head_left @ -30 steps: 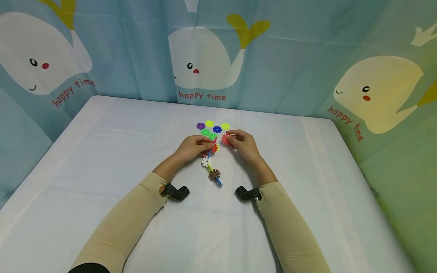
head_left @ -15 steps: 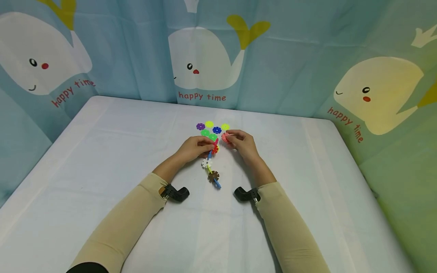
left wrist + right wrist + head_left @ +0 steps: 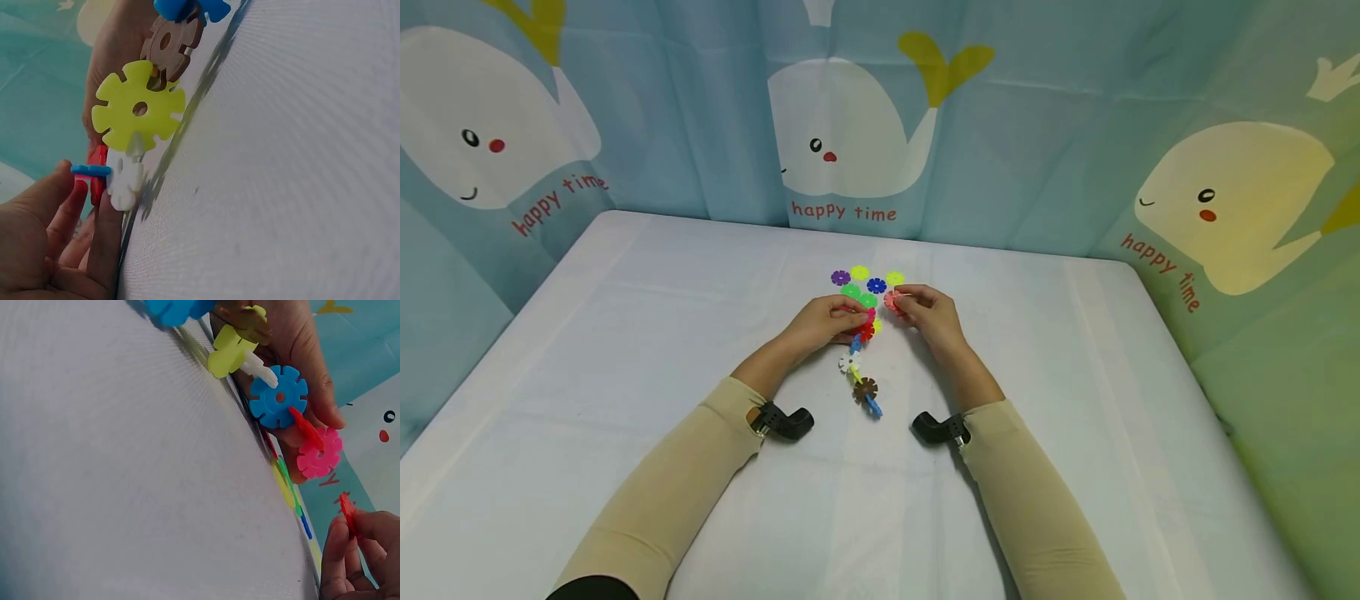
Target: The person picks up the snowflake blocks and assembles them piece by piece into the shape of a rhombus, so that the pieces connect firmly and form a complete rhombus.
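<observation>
My left hand (image 3: 822, 323) pinches the pink end disc (image 3: 320, 454) of a chain of notched plastic snowflake discs. From there the chain runs toward me through a red disc (image 3: 867, 332), a blue disc (image 3: 279, 397), a white disc (image 3: 849, 362), a yellow disc (image 3: 139, 107), a brown disc (image 3: 865, 389) and a last blue disc (image 3: 873, 407). Between thumb and fingers my right hand (image 3: 934, 317) holds a loose coral-red snowflake disc (image 3: 892, 302), a short gap to the right of the pink one.
Beyond the hands, loose discs lie on the white table (image 3: 700, 275): a purple one (image 3: 840, 277), a dark blue one (image 3: 876, 286), green ones (image 3: 851, 292) and yellow ones (image 3: 895, 278). A whale-print curtain (image 3: 1037, 167) stands behind the table.
The pink disc has turned to show more of its face. The chain's near end has swung slightly left and toward me. My right hand has edged left with the coral-red disc.
</observation>
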A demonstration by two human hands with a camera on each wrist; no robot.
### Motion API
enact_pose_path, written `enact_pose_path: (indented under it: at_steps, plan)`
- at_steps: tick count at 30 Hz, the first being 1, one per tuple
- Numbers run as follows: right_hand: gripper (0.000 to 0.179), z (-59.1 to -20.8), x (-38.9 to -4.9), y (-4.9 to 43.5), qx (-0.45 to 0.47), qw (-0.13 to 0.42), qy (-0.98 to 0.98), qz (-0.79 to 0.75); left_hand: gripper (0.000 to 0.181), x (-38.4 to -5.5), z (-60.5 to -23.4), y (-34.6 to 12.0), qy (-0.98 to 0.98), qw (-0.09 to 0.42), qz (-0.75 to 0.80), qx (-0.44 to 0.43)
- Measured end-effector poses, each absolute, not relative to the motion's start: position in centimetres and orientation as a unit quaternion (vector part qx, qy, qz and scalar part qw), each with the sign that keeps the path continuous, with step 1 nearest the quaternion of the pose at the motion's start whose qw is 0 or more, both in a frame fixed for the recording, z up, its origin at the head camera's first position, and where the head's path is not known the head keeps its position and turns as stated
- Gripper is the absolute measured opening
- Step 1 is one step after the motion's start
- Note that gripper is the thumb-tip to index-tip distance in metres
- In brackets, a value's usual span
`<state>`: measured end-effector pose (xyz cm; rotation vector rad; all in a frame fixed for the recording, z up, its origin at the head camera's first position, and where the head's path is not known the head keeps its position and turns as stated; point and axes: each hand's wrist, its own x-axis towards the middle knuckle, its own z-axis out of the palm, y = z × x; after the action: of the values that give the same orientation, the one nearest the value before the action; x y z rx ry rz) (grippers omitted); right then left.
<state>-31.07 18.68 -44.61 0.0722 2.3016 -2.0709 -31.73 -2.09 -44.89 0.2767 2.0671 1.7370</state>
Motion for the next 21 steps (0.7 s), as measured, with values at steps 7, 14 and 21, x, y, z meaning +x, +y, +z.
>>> enact_pose_path:
  at_steps: [7,14,21]
  plan:
    - [0.031,-44.54,-31.11,18.53,0.021,0.029,0.742,-0.670,0.029,-31.73,-44.89,-2.17,0.750,0.214,0.618,0.104]
    - [0.032,-44.61,-31.15,18.50,0.024,0.035,0.742,-0.669,0.032,-31.76,-44.89,-2.22,0.744,0.222,0.620,0.112]
    - [0.033,-44.67,-31.16,18.47,0.021,0.035,0.741,-0.670,0.037,-31.81,-44.93,-1.99,0.717,0.232,0.651,0.093]
